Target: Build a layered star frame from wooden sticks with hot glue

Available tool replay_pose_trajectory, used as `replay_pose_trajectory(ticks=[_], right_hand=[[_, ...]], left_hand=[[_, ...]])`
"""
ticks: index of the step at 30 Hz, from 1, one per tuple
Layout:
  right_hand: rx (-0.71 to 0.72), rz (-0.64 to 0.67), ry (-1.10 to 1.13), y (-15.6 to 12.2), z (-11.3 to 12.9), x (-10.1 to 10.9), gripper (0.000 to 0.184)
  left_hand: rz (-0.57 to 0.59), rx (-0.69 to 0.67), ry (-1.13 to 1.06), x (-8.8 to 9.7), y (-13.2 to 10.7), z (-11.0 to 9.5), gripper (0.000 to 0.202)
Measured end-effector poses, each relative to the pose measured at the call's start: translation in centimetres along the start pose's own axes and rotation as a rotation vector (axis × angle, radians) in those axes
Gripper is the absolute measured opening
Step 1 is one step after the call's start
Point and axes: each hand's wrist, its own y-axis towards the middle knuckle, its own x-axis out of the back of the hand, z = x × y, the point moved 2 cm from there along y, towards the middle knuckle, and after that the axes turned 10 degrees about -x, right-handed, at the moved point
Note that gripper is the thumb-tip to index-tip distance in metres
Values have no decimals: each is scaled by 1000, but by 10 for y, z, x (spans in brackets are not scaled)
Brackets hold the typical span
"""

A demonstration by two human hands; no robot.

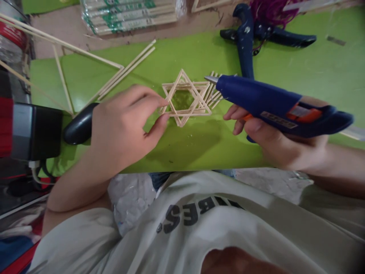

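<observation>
A: Where is the stick star (188,113)?

B: I see it on the green tabletop (185,156), left corner pinched between thumb and forefinger of the left hand (125,118); the right hand (275,142) grips a glue gun (259,95)

A: Surroundings?

B: Blue cutter (245,42); packaged sticks (128,17) farther back; black box (37,131) at left

A: Writing?

B: I read "BES", inverted, on the shirt (199,232); the gun's label (278,119) is illegible

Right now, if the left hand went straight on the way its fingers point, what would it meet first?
The wooden stick star. The left hand has its thumb and index finger right at the star's left side, apparently touching, though depth leaves actual contact uncertain.
</observation>
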Motion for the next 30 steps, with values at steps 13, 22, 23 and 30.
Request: replay_pose_trajectory(ticks=[13, 22, 23, 30], right_hand=[[33, -42, -59, 2, 1, -3, 21], [-5, -15, -55, 9, -2, -4, 34], [-9, -9, -63, 10, -2, -4, 35], [-29, -8, -98, 12, 0, -3, 40]], left_hand=[[-61, -40, -26, -7, 7, 5, 29], [-153, -212, -327, -55, 41, 74, 52], [-159, -229, -381, -58, 44, 78, 54], [-63, -163, -447, -53, 50, 66, 42]])
